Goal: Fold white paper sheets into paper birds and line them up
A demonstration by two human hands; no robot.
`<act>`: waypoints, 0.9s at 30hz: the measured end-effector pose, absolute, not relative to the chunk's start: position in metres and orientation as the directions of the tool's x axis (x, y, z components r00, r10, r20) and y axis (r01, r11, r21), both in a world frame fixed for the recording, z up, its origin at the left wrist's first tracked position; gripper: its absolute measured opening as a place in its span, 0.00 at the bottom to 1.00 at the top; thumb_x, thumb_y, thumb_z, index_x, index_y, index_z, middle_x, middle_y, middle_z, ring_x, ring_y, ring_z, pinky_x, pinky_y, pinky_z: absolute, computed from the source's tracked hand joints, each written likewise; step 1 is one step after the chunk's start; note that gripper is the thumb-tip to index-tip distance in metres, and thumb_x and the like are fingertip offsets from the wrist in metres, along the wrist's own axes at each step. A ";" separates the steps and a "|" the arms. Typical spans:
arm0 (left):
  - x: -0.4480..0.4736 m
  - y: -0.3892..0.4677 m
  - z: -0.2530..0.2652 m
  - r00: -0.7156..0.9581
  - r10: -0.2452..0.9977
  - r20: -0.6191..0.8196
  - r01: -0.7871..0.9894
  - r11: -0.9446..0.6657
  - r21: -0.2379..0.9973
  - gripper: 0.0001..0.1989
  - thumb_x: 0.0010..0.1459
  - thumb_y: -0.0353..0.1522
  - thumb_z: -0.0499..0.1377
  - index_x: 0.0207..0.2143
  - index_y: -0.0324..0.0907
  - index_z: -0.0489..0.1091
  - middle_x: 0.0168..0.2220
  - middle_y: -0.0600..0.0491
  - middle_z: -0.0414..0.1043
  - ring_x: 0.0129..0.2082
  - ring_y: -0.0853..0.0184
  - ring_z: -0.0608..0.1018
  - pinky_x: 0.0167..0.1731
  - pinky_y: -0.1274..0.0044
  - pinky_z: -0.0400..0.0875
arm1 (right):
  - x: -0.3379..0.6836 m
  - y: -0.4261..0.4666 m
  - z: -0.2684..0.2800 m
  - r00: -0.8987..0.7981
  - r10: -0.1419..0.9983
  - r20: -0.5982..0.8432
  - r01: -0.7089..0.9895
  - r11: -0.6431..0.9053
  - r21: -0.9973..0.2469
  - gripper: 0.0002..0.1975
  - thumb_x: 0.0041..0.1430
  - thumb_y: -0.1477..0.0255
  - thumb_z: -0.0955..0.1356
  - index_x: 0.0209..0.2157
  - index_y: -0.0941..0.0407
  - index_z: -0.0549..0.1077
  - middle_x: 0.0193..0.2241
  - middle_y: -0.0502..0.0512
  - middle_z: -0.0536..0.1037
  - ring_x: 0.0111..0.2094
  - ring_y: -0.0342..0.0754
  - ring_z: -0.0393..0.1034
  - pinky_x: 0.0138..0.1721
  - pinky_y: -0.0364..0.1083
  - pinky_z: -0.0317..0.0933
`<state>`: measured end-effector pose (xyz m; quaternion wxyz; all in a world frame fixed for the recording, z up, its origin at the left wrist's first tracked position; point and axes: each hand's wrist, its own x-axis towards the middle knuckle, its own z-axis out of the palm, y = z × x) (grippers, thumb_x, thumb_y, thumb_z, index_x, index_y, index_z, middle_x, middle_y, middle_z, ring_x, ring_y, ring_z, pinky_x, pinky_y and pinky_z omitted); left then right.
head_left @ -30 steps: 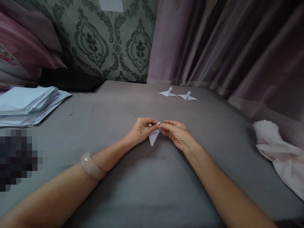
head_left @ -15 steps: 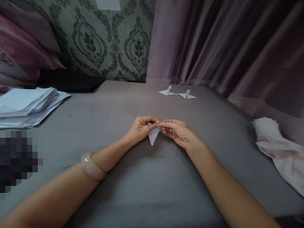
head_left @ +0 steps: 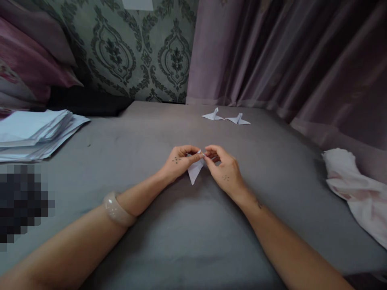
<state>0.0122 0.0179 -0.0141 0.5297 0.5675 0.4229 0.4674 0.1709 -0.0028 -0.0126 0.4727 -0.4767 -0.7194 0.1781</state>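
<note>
A folded white paper crane [head_left: 195,171] is between my hands, one pointed wing hanging down toward me. My left hand [head_left: 183,161] pinches its body between thumb and fingers, covering part of it. The fingertips of my right hand [head_left: 225,169] are closed on the small tip at the crane's right end, which they mostly hide. Two finished-looking paper cranes, a left one [head_left: 213,115] and a right one [head_left: 238,119], stand side by side farther back with wings spread.
A stack of white paper [head_left: 33,129] lies at the left on the grey padded surface [head_left: 145,133]. Behind it are a black cloth [head_left: 90,102] and a pink pillow [head_left: 27,60]. Pale crumpled fabric [head_left: 356,189] lies at the right. Purple curtains [head_left: 236,52] hang at the back.
My right hand has rolled over at the wrist, so its back now faces up, with the fingertips still at the crane's tip. My left hand has barely moved.
</note>
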 end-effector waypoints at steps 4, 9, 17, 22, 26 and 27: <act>0.013 0.018 -0.013 0.211 0.973 0.092 0.007 -0.096 0.995 0.11 0.49 0.37 0.65 0.30 0.38 0.74 0.27 0.55 0.71 0.24 0.74 0.69 0.24 0.82 0.62 | 0.171 -0.001 -0.014 -0.091 0.842 0.532 0.558 0.485 -0.673 0.11 0.56 0.76 0.66 0.42 0.55 0.71 0.33 0.53 0.78 0.32 0.46 0.74 0.38 0.47 0.69; 0.009 0.020 -0.018 0.265 0.946 0.184 0.170 -0.234 0.957 0.11 0.51 0.37 0.63 0.35 0.38 0.73 0.30 0.54 0.72 0.27 0.72 0.70 0.27 0.81 0.63 | 0.176 0.001 -0.014 -0.188 0.818 0.544 0.613 0.530 -0.585 0.10 0.58 0.76 0.64 0.42 0.54 0.71 0.35 0.55 0.78 0.37 0.48 0.74 0.41 0.49 0.68; 0.005 0.025 -0.027 0.183 0.959 0.216 0.324 -0.266 0.908 0.06 0.51 0.32 0.61 0.32 0.39 0.71 0.27 0.56 0.70 0.26 0.72 0.68 0.27 0.79 0.62 | 0.177 -0.002 -0.013 0.022 0.843 0.538 0.574 0.430 -0.697 0.13 0.58 0.76 0.63 0.45 0.55 0.68 0.37 0.56 0.79 0.35 0.46 0.75 0.38 0.47 0.68; 0.002 0.024 -0.025 0.001 0.959 0.283 0.448 -0.254 0.857 0.07 0.50 0.31 0.62 0.32 0.41 0.67 0.26 0.57 0.66 0.25 0.72 0.67 0.28 0.78 0.62 | 0.168 -0.014 -0.013 -0.139 0.941 0.309 0.629 0.325 -0.706 0.18 0.55 0.71 0.68 0.49 0.53 0.66 0.36 0.54 0.79 0.36 0.49 0.74 0.40 0.50 0.67; 0.006 0.020 -0.026 0.046 0.963 0.264 0.399 -0.260 0.879 0.16 0.47 0.34 0.65 0.38 0.41 0.65 0.32 0.55 0.69 0.28 0.71 0.71 0.28 0.78 0.65 | 0.172 -0.015 -0.015 -0.254 0.943 0.216 0.729 0.333 -0.598 0.27 0.52 0.73 0.70 0.54 0.51 0.63 0.45 0.57 0.77 0.48 0.55 0.70 0.48 0.55 0.64; 0.007 0.019 -0.025 0.070 0.967 0.245 0.381 -0.253 0.889 0.19 0.47 0.35 0.65 0.40 0.41 0.64 0.34 0.54 0.70 0.28 0.71 0.72 0.28 0.78 0.66 | 0.174 -0.013 -0.017 -0.249 0.943 0.219 0.749 0.331 -0.574 0.26 0.53 0.74 0.69 0.54 0.51 0.63 0.45 0.58 0.76 0.49 0.55 0.69 0.48 0.55 0.64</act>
